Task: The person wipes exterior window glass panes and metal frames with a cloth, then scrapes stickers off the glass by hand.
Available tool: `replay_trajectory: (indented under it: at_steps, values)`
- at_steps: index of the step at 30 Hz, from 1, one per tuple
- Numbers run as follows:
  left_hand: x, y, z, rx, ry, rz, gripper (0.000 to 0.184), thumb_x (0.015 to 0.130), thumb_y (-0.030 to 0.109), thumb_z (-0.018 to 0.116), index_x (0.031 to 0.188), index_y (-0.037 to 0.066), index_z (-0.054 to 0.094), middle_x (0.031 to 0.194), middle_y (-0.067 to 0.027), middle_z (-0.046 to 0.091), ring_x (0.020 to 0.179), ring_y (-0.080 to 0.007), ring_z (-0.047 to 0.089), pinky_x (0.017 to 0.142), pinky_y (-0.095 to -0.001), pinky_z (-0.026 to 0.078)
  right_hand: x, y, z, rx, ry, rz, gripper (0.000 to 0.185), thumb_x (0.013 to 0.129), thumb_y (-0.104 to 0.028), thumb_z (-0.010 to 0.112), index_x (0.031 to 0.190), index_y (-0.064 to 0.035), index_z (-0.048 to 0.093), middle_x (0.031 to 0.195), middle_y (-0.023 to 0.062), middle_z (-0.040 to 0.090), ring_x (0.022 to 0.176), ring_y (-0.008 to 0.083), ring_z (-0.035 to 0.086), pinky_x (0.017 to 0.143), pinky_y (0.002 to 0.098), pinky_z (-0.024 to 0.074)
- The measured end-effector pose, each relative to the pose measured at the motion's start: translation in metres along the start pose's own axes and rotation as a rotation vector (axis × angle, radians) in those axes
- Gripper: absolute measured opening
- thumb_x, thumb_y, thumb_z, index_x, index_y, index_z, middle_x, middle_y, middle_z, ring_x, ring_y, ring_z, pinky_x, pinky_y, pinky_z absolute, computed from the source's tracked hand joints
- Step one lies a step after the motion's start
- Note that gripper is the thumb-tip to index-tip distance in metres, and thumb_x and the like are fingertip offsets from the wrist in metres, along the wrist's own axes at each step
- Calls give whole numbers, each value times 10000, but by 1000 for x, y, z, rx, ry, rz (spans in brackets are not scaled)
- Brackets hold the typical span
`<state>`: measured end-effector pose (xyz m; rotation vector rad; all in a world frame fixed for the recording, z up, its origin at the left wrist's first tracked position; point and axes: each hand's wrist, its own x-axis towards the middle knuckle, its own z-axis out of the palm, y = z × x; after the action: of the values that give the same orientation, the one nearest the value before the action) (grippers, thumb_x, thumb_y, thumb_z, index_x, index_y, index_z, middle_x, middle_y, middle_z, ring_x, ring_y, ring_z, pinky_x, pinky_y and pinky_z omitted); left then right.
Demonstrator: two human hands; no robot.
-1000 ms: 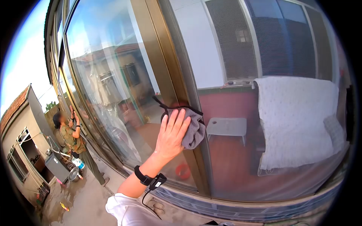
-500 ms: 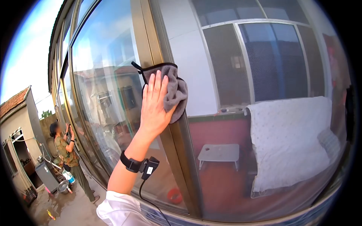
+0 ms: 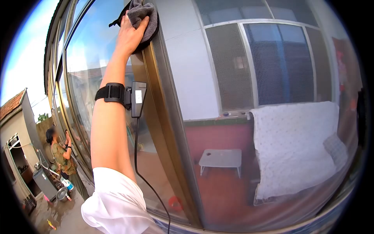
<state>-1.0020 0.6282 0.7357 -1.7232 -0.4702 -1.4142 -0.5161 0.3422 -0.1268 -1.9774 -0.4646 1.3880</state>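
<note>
My left hand (image 3: 130, 38) reaches high up, its back toward me, and presses a grey cloth (image 3: 147, 19) with black edging and a hanging loop against the bronze-coloured window frame (image 3: 157, 84). The thumb lies over the bunched cloth, while part of the fingers is hidden behind its folds. Left of the frame stands a reflective glass pane (image 3: 91, 50). Around my left wrist is a black strap (image 3: 113, 92) carrying a small device (image 3: 138, 99), from which a cable runs down. My right hand is out of view.
Clear plastic sheeting covers the right side; behind it are a small white folding table (image 3: 221, 158) and a pale cover (image 3: 292, 148). At left, another person (image 3: 62, 152) stands with raised hands at the same window wall. Near them sits a metal basin (image 3: 62, 194).
My left hand has slid the cloth up the frame and a little left. The arm is straighter now. My view has shifted slightly, and the other person's hands have moved a little.
</note>
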Motion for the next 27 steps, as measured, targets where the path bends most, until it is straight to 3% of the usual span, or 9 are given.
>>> replay_trajectory:
  at_steps: [3, 5, 7, 8, 10, 14, 19, 22, 27]
  values:
    - [0, -3, 11, 170, 111, 23, 482, 896, 411, 495, 1237, 71, 508, 1322, -190, 434, 1252, -343, 368, 1021, -374, 304, 4, -10, -1, -31, -5, -6, 262, 807, -279, 568, 988, -95, 611, 917, 89, 658, 838, 243, 632, 691, 378, 498]
    - [-42, 46, 2, 43, 115, -156, 716, 847, 359, 584, 1358, -46, 288, 1400, -246, 315, 1313, -341, 295, 1081, -344, 250, 8, -9, 1, -45, -8, -8, 258, 805, -275, 571, 982, -93, 614, 915, 90, 659, 837, 244, 632, 691, 377, 498]
    - [-102, 52, 6, 152, 69, 19, 634, 874, 433, 514, 1336, 19, 380, 1431, -206, 273, 1316, -367, 259, 1063, -423, 250, 15, -2, 3, -61, -12, -10, 254, 803, -271, 573, 976, -91, 616, 914, 90, 660, 836, 244, 633, 692, 376, 498]
    - [-140, 74, 4, 139, 115, 35, 433, 891, 347, 537, 1249, 105, 500, 1407, -211, 328, 1310, -389, 275, 1065, -407, 249, 20, 1, 3, -68, -12, -23, 251, 802, -269, 574, 973, -91, 617, 913, 90, 660, 836, 245, 634, 692, 376, 499]
    - [-217, 119, -10, 129, -44, -26, 400, 886, 269, 551, 1256, 125, 503, 1446, -211, 248, 1320, -423, 231, 1064, -472, 222, 27, 1, 8, -76, -22, -45, 247, 800, -265, 577, 968, -89, 620, 911, 91, 661, 835, 245, 634, 692, 375, 499]
    - [-393, 201, -15, 173, -261, -202, 733, 762, 232, 643, 1353, -24, 292, 1443, -259, 215, 1332, -428, 218, 1048, -529, 221, 33, 11, 8, -98, -42, -57, 239, 796, -257, 581, 956, -86, 625, 908, 92, 663, 833, 246, 636, 693, 373, 500]
    - [-622, 324, -21, 68, -510, -528, 562, 765, 203, 597, 1248, -10, 402, 1332, -278, 351, 1192, -438, 400, 968, -551, 339, 38, 28, 3, -115, -75, -87, 228, 791, -247, 587, 942, -81, 631, 904, 93, 665, 831, 248, 638, 694, 371, 501]
    - [-601, 327, -27, 114, -530, -525, 558, 762, 203, 599, 1240, -14, 413, 1346, -272, 341, 1193, -429, 403, 972, -590, 301, 41, 44, -4, -113, -84, -96, 222, 788, -241, 590, 933, -79, 634, 902, 93, 666, 829, 249, 639, 695, 370, 502]
    - [-378, 227, -13, 145, -154, -397, 656, 818, 208, 573, 1367, -15, 293, 1439, -250, 220, 1325, -419, 226, 1059, -498, 239, 39, 99, -20, -140, -80, -27, 212, 783, -231, 596, 919, -75, 641, 898, 94, 668, 827, 250, 641, 696, 368, 503]
